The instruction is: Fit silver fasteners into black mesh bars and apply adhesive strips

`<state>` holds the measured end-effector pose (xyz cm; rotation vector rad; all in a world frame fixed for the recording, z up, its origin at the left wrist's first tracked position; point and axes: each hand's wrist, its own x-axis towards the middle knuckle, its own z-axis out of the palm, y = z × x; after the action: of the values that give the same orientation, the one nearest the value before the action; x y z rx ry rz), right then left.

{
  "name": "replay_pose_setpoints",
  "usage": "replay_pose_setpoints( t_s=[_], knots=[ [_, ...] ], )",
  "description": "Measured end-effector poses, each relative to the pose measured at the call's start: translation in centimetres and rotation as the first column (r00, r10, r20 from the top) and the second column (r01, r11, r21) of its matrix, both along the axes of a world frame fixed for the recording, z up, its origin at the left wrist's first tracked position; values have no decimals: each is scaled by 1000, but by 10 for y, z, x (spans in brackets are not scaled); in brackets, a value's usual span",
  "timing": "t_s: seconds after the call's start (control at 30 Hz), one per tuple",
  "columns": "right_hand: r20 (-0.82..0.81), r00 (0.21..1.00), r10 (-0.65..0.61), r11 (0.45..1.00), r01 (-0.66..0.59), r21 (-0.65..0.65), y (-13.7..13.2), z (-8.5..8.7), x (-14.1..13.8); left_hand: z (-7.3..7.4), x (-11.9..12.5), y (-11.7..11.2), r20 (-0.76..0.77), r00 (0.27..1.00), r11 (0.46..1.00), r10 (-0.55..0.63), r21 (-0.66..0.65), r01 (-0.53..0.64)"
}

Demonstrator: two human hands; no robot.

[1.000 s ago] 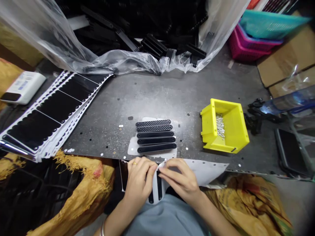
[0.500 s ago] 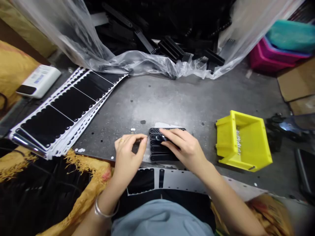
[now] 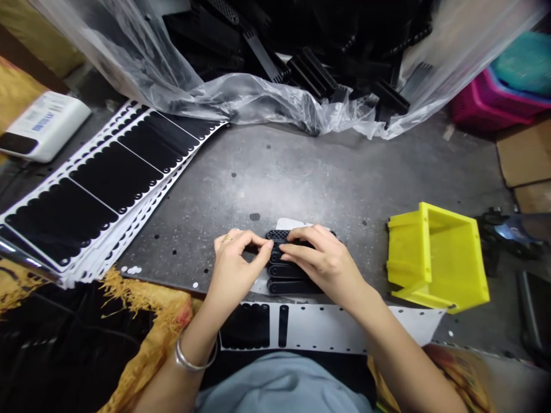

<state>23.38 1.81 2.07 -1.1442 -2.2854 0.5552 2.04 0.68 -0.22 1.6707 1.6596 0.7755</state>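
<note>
We have the black plastic grille strips (image 3: 293, 271) lying side by side on the dark steel plate (image 3: 327, 178), just in front of us, on a scrap of white liner (image 3: 290, 223). The far one, a mesh-faced strip (image 3: 278, 235), is perforated. The others are mostly covered by our hands.

Left hand (image 3: 236, 267) is curled, with its left fingertips (image 3: 267, 245) at the near edge of the mesh-faced strip. Right hand (image 3: 325, 267) is arched over the strips, with its right fingers (image 3: 297, 236) on top. Both hands are closed in, but they hide the contact, so we can't tell a firm pinch from a light touch.

Handling, our read: the strips look light, thin and fairly stiff. Mesh webs could be the weak spot, so avoid bending them. Best hold is on the long edges or solid ends, not across the mesh. The surface looks smooth and may slip, so a two-finger pinch seems safer than a flat press.

Just nearer us is a white backing strip (image 3: 327, 327) with black die-cut pieces (image 3: 245, 327) on it. Stacked sheets of black die-cut pads (image 3: 116, 178) lie to the left. A yellow plastic bin (image 3: 439, 258) sits to the right. Past the plate, a clear plastic bag (image 3: 258, 97) holds a heap of black parts (image 3: 310, 74).
</note>
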Motion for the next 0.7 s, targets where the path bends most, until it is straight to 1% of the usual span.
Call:
replay_pose_setpoints(
  t_s=[0.1, 0.17, 0.2, 0.27, 0.37, 0.43, 0.47, 0.53, 0.57, 0.6, 0.63, 0.67, 0.7],
  knots=[
    [-32, 994, -104, 987, 99, -128, -5, 7, 25, -2, -1, 2, 13, 1000, 1000, -20, -19, 20],
    [-88, 977, -194, 964, 174, -202, -8, 8, 41, -2, -2, 1, 22, 1000, 1000, -21, -20, 21],
    [-121, 967, -223, 957, 193, -217, -9, 7, 46, -2, -2, 1, 26, 999, 1000, -17, -17, 18],
    [-171, 956, -239, 956, 201, -215, -9, 2, 52, -2, -2, 1, 26, 1000, 1000, -12, -10, 13],
    [-190, 958, -214, 963, 175, -204, -5, -6, 51, -1, -1, 5, 4, 1000, 1000, -20, -1, 20],
    [-165, 963, -211, 972, 188, -144, -5, -7, 50, 1, -1, 6, -20, 999, 1000, -29, -3, 29],
    [-151, 962, -226, 973, 215, -84, -7, -5, 50, 2, -2, 4, -35, 999, 1000, -31, 0, 31],
    [-136, 946, -296, 952, 304, 44, -20, 3, 53, 7, -6, -5, -69, 997, 1000, -18, 20, 19],
    [-144, 932, -333, 935, 346, 78, -30, 9, 55, 10, -9, -14, -90, 996, 999, -14, 30, 17],
    [-158, 922, -355, 926, 369, 74, -43, 14, 57, 14, -12, -25, -114, 993, 999, -23, 31, 27],
    [-168, 919, -357, 930, 367, 31, -58, 17, 58, 16, -14, -38, -139, 989, 998, -47, 25, 51],
    [-174, 927, -333, 943, 331, -43, -74, 19, 57, 19, -15, -51, -163, 983, 996, -89, 12, 92],
    [-180, 940, -289, 955, 268, -129, -88, 18, 55, 21, -16, -64, -183, 973, 989, -142, 2, 145]
  ],
)
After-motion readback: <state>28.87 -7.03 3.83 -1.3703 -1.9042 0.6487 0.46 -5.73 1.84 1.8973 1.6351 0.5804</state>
